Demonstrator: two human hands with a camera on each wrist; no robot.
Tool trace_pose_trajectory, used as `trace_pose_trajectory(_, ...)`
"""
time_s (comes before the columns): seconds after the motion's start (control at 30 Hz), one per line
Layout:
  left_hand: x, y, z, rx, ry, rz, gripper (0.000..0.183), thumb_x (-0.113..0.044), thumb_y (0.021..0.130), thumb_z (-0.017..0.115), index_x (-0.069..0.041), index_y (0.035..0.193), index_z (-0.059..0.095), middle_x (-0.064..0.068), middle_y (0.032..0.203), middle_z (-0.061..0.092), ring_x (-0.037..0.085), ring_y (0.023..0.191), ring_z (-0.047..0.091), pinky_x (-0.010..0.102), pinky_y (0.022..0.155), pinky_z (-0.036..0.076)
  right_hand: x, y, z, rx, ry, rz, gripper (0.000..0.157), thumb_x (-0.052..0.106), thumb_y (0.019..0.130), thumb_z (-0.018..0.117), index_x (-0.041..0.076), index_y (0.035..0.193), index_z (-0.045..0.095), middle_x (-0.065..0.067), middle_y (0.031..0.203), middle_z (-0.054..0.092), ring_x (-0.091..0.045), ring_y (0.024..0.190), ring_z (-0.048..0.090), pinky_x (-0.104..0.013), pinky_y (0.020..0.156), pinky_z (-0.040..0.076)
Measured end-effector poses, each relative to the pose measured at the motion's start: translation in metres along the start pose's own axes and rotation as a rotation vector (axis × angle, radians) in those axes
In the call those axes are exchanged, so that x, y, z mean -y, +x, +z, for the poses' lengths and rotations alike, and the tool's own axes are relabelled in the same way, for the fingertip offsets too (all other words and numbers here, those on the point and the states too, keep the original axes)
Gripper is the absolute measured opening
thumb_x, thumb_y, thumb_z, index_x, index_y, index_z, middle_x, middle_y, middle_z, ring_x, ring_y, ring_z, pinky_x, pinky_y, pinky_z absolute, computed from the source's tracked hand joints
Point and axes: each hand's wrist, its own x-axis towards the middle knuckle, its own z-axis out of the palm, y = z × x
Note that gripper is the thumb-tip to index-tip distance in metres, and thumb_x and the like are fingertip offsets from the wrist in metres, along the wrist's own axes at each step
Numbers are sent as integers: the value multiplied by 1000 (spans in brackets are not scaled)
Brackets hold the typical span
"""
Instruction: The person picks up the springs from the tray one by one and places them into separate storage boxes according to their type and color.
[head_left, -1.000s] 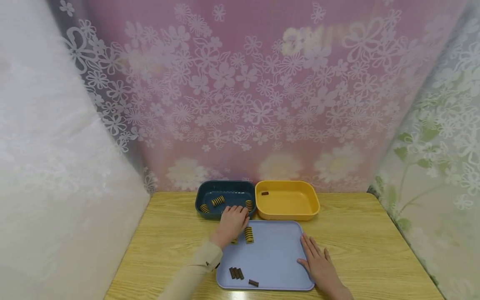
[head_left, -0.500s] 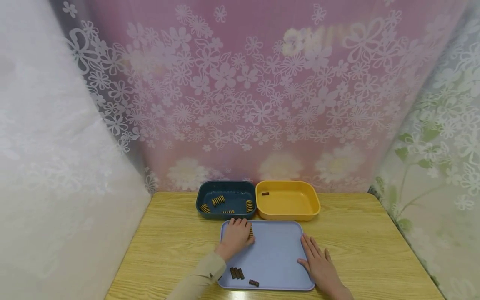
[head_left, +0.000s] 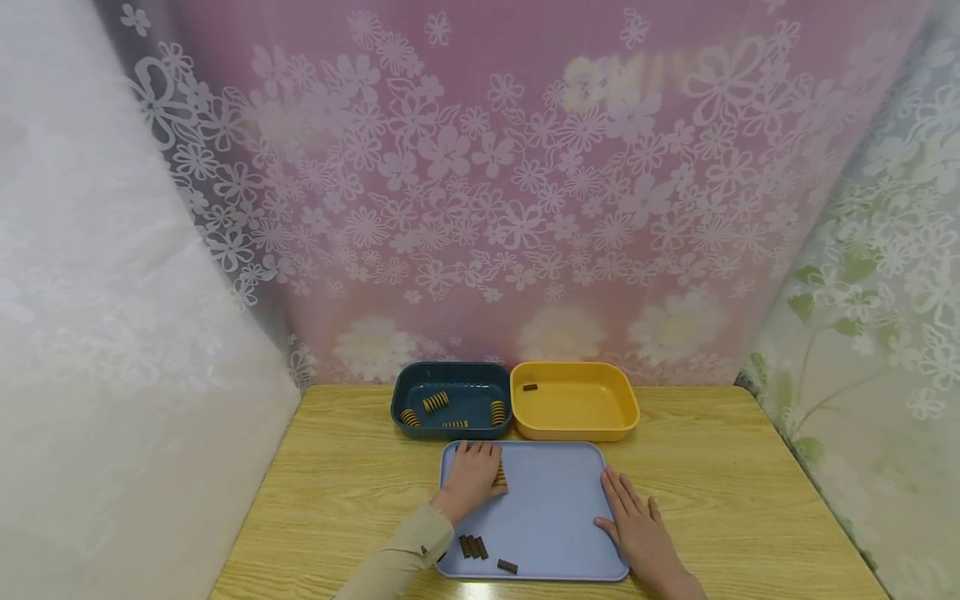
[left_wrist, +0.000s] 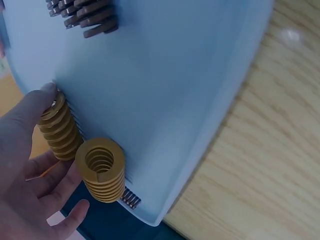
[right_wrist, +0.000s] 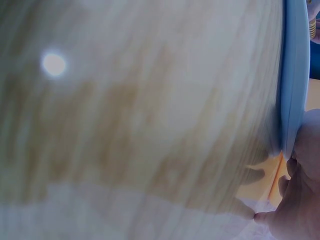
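My left hand (head_left: 471,479) is over the far left corner of the lavender tray (head_left: 555,517). In the left wrist view its thumb and fingers pinch a yellow coil spring (left_wrist: 61,131) by its ends. Right beside the fingers is a second yellow spring (left_wrist: 104,186), its open end facing the camera. A small dark spring (left_wrist: 131,199) lies partly hidden behind it in the tray's corner. My right hand (head_left: 641,533) rests with straight fingers along the tray's right edge. Near the tray's front left, several small dark springs (head_left: 473,547) lie side by side, and another dark spring (head_left: 507,566) lies apart.
Behind the tray stands a dark blue bin (head_left: 411,371) holding several yellow springs (head_left: 435,402). A yellow bin (head_left: 581,433) adjoins it on the right, with one small dark spring (head_left: 530,387) inside. All stand on a wood-grain table (head_left: 735,492); floral curtains (head_left: 480,208) enclose it.
My left hand has come back from the blue bin's front rim to the tray and taken hold of a yellow spring there. The right hand has stayed in place.
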Motion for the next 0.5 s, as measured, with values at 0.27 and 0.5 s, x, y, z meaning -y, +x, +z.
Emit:
trace_pose_trajectory(0.27, 2, 3, -1, -104, 23, 17, 66, -68, 73, 79, -15, 109, 61, 0, 99, 65, 17, 91, 64, 34, 80, 46, -1, 3, -1, -1, 3, -6, 71, 37, 99, 62, 5, 157, 35, -14, 163, 31, -40, 148, 30, -75, 108, 24)
trace_pose_trajectory(0.5, 7, 10, -8, -161, 20, -11, 70, -67, 72, 80, -14, 113, 62, 1, 101, 67, 18, 93, 66, 35, 82, 49, -4, 5, 0, 5, -7, -10, 71, 39, 100, 61, 6, 157, 35, -14, 164, 31, -40, 149, 30, -75, 108, 25)
